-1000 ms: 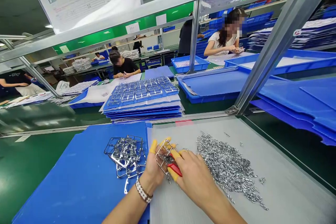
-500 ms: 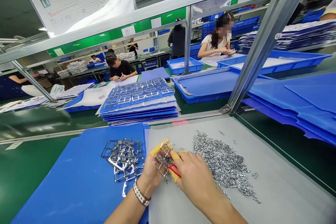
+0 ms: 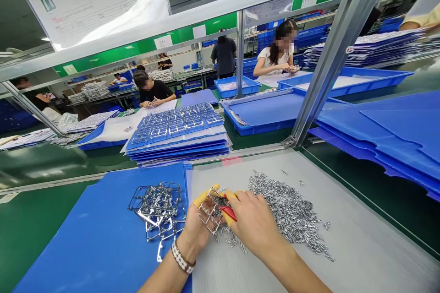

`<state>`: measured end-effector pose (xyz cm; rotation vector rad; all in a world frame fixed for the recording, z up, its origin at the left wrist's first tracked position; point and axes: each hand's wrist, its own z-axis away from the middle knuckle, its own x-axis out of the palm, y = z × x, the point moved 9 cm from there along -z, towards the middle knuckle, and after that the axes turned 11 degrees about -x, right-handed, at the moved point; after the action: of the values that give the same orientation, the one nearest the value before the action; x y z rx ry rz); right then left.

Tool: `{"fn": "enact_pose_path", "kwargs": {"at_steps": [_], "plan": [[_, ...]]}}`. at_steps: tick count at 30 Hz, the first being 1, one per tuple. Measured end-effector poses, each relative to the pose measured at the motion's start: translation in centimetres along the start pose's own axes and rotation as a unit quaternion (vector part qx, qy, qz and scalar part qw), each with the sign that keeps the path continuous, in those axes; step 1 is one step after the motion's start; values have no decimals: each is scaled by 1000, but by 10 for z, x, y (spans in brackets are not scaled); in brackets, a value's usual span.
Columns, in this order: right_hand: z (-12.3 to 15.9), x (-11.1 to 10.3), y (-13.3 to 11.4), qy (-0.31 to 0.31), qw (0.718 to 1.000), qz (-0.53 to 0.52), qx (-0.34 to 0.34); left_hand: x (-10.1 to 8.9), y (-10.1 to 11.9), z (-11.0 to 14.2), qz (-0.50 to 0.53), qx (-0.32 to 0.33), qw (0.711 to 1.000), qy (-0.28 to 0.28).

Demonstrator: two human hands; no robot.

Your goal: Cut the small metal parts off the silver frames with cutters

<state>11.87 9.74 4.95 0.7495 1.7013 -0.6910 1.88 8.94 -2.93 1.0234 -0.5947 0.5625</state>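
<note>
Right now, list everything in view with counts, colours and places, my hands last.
Loose pieces: too many to count, silver, on grey sheet
Frame pile: one, silver, on blue sheet
Sheet stack: one, blue and white, ahead
Trays: several, blue, farther ahead
Panels: several, blue, right
Large paper: one, white, upper left
Near rack: one, silver, ahead
Bench: one, green, beneath
Co-workers: at least six, varied clothing, background
Held frame: one, silver, left hand
Tool: one, red-handled, mostly hidden, right hand
Bracelet: one, white and brown, left wrist
Hands: two, yellow finger covers, centre
</note>
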Motion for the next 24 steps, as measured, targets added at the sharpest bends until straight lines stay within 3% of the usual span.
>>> {"fn": "enact_pose_path", "kwargs": {"at_steps": [11,19,24], "plan": [[1,-4,-1,6,1000,-8,-1,-8,-1,-2,-15,16,1000,12],[-1,-7,-4,-23,1000,12,4,-6,0,0,-29,15,999,31],[6,-11,3,-6,1000,3,15,1,1,1,30,-26,999,-3]]}}
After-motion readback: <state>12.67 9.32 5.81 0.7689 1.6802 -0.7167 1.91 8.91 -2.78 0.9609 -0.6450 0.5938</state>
